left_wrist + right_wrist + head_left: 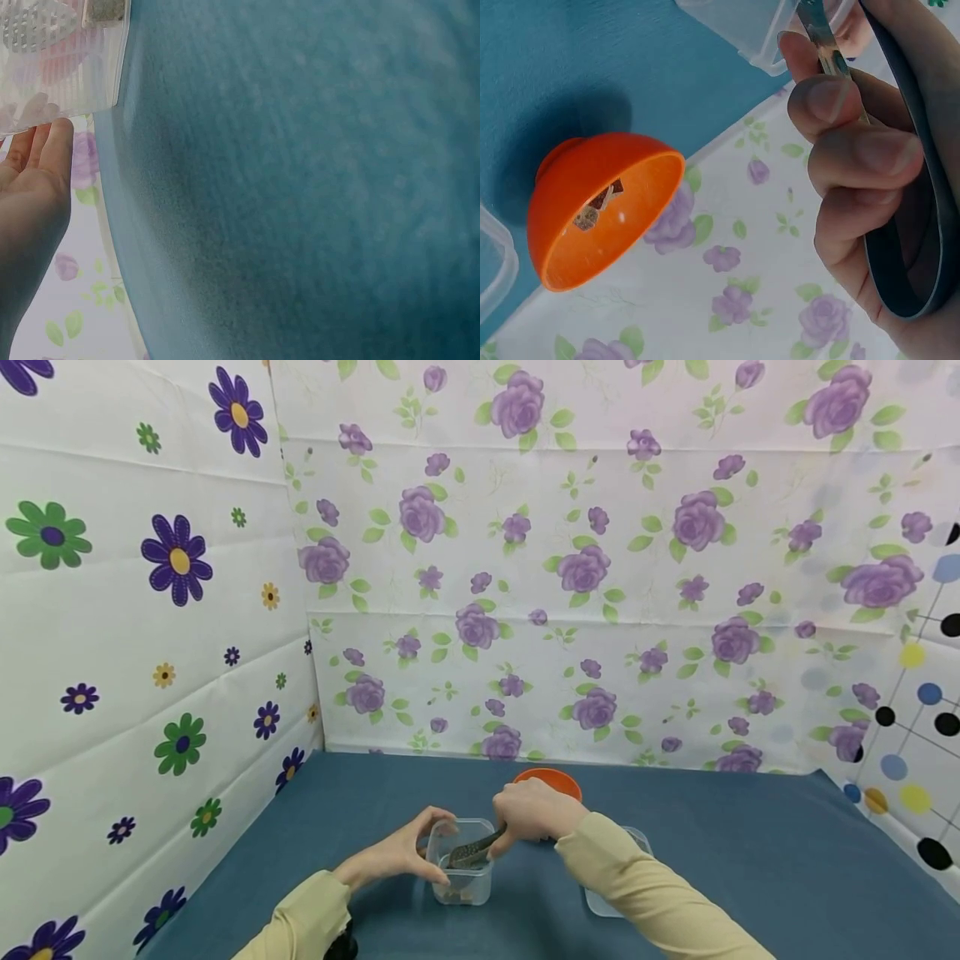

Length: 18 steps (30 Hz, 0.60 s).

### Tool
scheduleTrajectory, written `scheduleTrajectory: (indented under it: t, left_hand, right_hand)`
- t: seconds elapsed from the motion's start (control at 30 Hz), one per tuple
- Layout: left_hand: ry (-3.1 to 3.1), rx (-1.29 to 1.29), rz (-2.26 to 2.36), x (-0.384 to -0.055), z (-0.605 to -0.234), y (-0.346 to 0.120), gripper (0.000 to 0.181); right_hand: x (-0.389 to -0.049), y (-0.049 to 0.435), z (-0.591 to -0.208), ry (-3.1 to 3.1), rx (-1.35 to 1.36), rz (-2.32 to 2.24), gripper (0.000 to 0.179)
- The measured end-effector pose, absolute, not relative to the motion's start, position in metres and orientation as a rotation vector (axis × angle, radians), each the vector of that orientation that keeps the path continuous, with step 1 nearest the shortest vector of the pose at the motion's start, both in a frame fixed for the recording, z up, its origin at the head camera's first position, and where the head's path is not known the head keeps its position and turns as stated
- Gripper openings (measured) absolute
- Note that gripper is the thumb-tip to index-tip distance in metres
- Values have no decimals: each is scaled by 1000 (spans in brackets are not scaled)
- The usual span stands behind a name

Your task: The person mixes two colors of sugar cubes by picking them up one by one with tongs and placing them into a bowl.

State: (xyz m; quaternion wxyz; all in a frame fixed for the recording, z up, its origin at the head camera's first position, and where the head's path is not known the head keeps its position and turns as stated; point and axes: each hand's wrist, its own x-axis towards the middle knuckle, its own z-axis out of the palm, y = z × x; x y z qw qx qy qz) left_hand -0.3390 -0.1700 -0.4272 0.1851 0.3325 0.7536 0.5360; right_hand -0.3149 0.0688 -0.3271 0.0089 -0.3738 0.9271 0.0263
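A clear plastic container stands on the table in front of me, small pale and brownish pieces at its bottom. My left hand holds it from the left, thumb at the near side and fingers round the far side. In the left wrist view, fingertips touch the container wall. My right hand grips metal tongs, whose bent end lies against the palm. The dark, dotted tong head is inside the container. Whether it pinches a piece I cannot tell.
Behind my right hand stands an orange bowl with several small brown pieces in it. A clear plastic lid or tray lies partly under my right forearm. Flower-patterned sheets rise behind and beside the blue-covered table.
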Motion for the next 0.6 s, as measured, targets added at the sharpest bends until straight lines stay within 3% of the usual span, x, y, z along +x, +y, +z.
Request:
scheduleTrajectory:
  t: [0.6]
  left_hand:
    - [2111, 938, 1506, -340, -427, -169, 69]
  right_hand:
    - [-319, 59, -329, 2885, -1183, 227, 42]
